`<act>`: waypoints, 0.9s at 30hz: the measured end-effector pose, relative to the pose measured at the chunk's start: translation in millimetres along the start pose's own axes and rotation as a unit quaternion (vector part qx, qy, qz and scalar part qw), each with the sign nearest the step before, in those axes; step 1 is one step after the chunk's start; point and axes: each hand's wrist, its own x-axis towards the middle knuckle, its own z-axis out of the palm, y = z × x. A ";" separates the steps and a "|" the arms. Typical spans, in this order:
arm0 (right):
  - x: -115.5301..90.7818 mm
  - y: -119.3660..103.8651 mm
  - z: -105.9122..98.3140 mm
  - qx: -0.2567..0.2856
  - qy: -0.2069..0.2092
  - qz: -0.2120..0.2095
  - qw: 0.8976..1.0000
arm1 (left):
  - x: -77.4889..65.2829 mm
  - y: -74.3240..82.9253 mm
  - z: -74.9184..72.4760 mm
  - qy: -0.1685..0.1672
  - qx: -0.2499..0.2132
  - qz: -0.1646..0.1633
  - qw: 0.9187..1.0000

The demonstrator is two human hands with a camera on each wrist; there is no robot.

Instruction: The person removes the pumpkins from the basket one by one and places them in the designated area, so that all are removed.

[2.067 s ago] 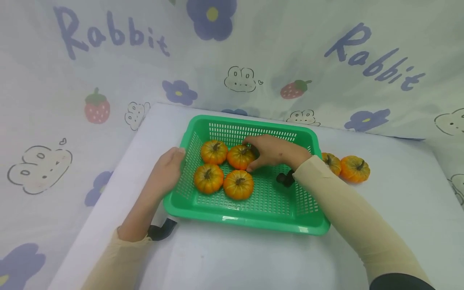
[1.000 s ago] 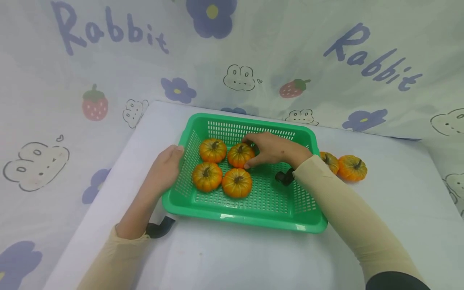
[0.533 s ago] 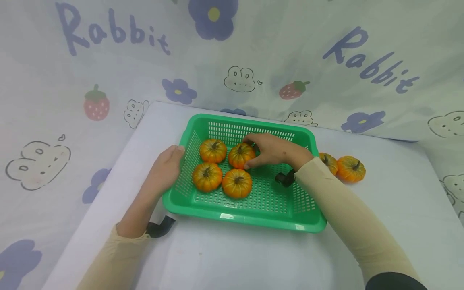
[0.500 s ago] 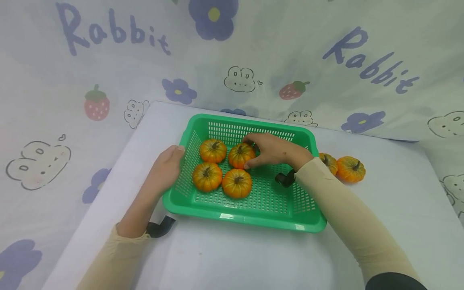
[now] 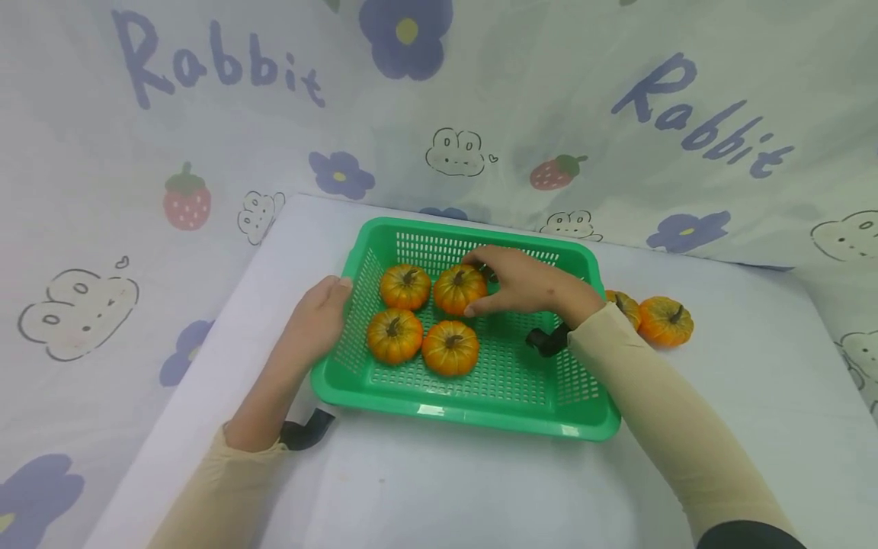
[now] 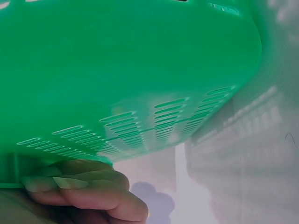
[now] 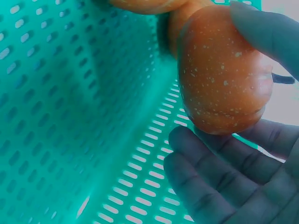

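Observation:
A green plastic basket (image 5: 453, 415) with slotted walls stands on the white table. My left hand (image 5: 312, 324) grips its left rim; in the left wrist view the fingers (image 6: 100, 191) curl under the edge of the basket wall (image 6: 131, 60). Inside, my right hand (image 5: 524, 282) holds a small orange pumpkin (image 5: 458, 291) at the back. In the right wrist view the thumb presses one side of this pumpkin (image 7: 224, 70) and the fingers lie along the other. Three more pumpkins sit beside it: back left (image 5: 405, 287), front left (image 5: 394, 337) and front middle (image 5: 450, 349).
Two more pumpkins lie on the table right of the basket: one (image 5: 665, 322) in full view, the other (image 5: 623, 306) partly behind the right sleeve. A cloth backdrop (image 5: 274, 137) printed with rabbits and flowers rises behind and to the left.
Within the last half second my right hand and its pumpkin have shifted slightly toward the back of the basket, away from the front middle pumpkin. My left hand stays on the rim.

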 end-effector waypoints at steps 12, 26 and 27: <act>-17.9 -15.9 -9.2 -0.010 0.049 0.005 0.999 | -1.4 1.0 0.0 0.005 0.003 -0.001 1.000; -75.9 -26.9 -24.5 -0.025 0.116 0.013 0.993 | -4.2 4.1 -0.3 0.010 0.018 0.007 1.000; -81.3 -26.6 -25.8 -0.023 0.119 0.016 0.992 | -4.6 4.6 -0.5 0.010 0.018 0.007 1.000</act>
